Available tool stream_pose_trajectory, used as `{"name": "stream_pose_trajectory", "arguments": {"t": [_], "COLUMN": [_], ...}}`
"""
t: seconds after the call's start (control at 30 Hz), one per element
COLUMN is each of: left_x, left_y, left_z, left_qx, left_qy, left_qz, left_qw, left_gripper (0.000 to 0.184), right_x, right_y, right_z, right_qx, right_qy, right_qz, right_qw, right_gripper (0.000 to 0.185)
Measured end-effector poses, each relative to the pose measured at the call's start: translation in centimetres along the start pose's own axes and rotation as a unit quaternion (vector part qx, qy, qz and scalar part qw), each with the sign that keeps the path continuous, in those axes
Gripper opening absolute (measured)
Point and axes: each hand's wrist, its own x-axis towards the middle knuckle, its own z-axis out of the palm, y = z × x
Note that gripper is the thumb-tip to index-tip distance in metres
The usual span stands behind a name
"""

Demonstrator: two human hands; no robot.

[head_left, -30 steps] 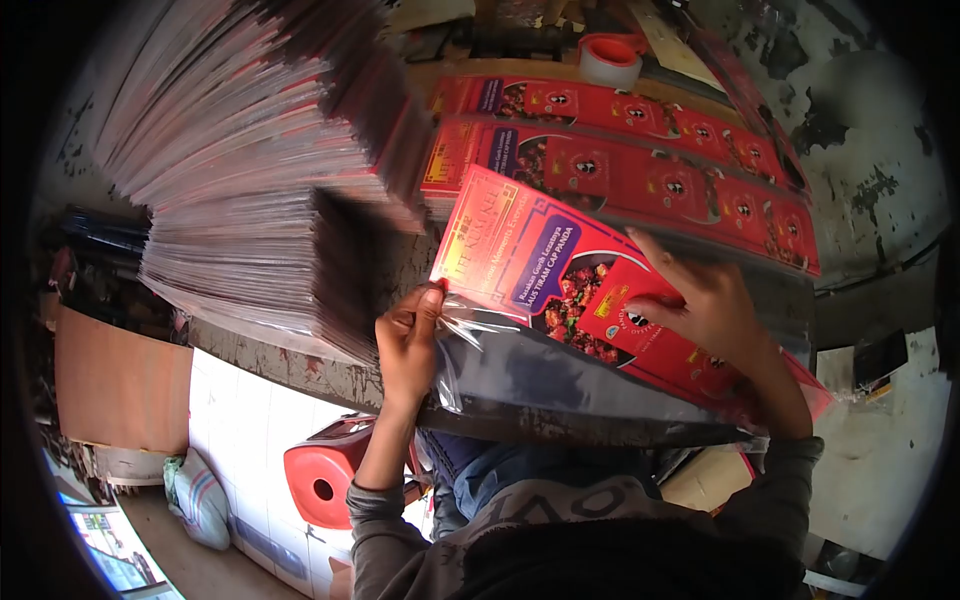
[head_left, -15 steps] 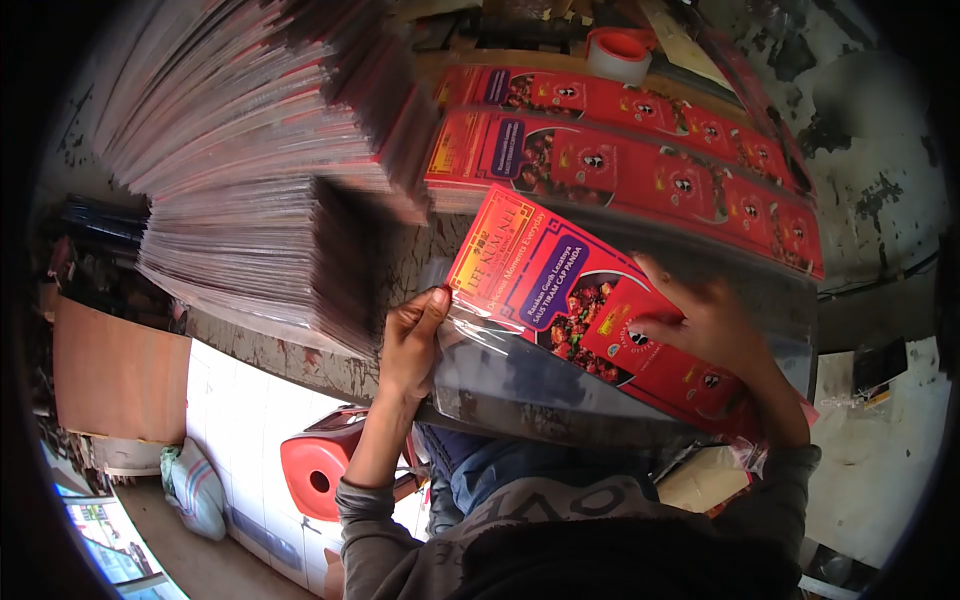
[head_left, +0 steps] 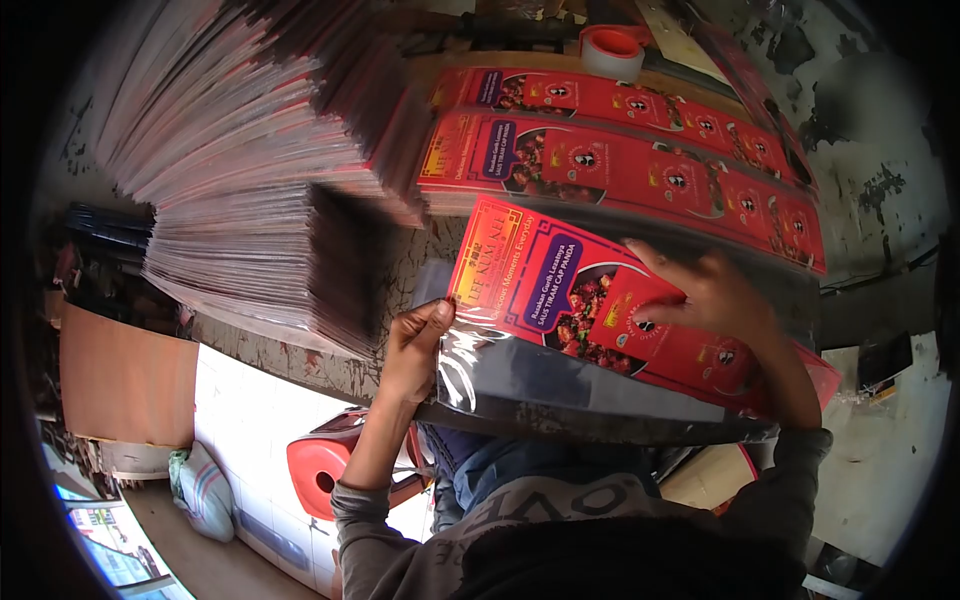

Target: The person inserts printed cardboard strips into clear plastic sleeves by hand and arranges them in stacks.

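A long red printed strip [head_left: 690,362], with a food picture and a purple label, lies at a slant in front of me. Clear plastic [head_left: 490,365] shows below its left part; whether the strip is inside it I cannot tell. My left hand [head_left: 415,345] is closed at the strip's left end, thumb and fingers pinching the plastic at the corner. Over the strip's right half is my right hand [head_left: 715,300], thumb and forefinger spread apart, the thumb resting on the printed face. Its other fingers are mostly hidden.
Tall piles of plastic-covered sheets [head_left: 235,255] stand at the left of the worn table [head_left: 410,260]. Behind the strip lie rows of similar red strips [head_left: 625,175]. A tape roll [head_left: 612,52] sits at the back. A red stool [head_left: 318,475] is on the floor below.
The strip has turned flatter, its right end now higher and farther right. My right hand has shifted slightly right with spread fingers. My left hand keeps its pinch at the corner.
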Motion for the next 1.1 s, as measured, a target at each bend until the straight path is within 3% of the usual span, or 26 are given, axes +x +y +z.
{"name": "stream_pose_trajectory", "arguments": {"t": [0.17, 0.27, 0.37, 0.43, 0.47, 0.57, 0.63, 0.87, 0.97, 1.1], "left_x": [-0.1, 0.2, -0.3, -0.4, -0.5, -0.9, -0.8, -1.2, -1.5, -1.9], "left_y": [0.9, 0.4, 1.0, 0.5, 0.2, 0.6, 0.5, 0.8, 0.8, -0.1], "left_z": [0.7, -0.3, 0.2, 0.4, 0.4, 1.2, 2.6, 2.2, 2.0, 1.7], "left_qx": [-0.031, -0.07, 0.06, 0.082, 0.103, 0.142, 0.122, 0.127, 0.119, 0.091], "left_qy": [0.015, -0.042, -0.034, -0.039, -0.043, -0.022, 0.023, 0.033, 0.017, -0.015], "left_qz": [0.001, 0.006, -0.011, 0.002, 0.016, -0.005, 0.048, 0.023, 0.011, 0.023], "left_qw": [0.999, 0.997, 0.998, 0.996, 0.994, 0.99, 0.991, 0.991, 0.993, 0.996], "left_gripper": [0.024, 0.026, 0.025, 0.025, 0.024, 0.021, 0.021, 0.024, 0.026, 0.026], "right_x": [0.6, 1.0, 1.3, 1.8, 2.2, 3.3, 3.9, 3.4, 3.5, 3.2], "right_y": [-0.5, -0.3, -0.5, -1.1, -1.4, -1.7, -1.5, -1.6, -1.4, -1.1], "right_z": [-0.9, -1.1, -1.7, -1.7, -1.1, 1.5, 2.5, 1.9, 2.6, 2.9], "right_qx": [-0.04, -0.056, -0.084, -0.055, -0.053, 0.042, -0.034, -0.116, -0.099, -0.058], "right_qy": [-0.005, 0.065, 0.071, 0.013, 0.012, 0.084, 0.229, 0.161, 0.189, 0.13], "right_qz": [-0.014, -0.056, -0.007, 0.114, 0.114, 0.155, 0.049, -0.002, -0.028, -0.025], "right_qw": [0.999, 0.995, 0.994, 0.992, 0.992, 0.984, 0.972, 0.98, 0.977, 0.99], "right_gripper": [0.071, 0.07, 0.058, 0.044, 0.044, 0.037, 0.038, 0.044, 0.041, 0.049]}}
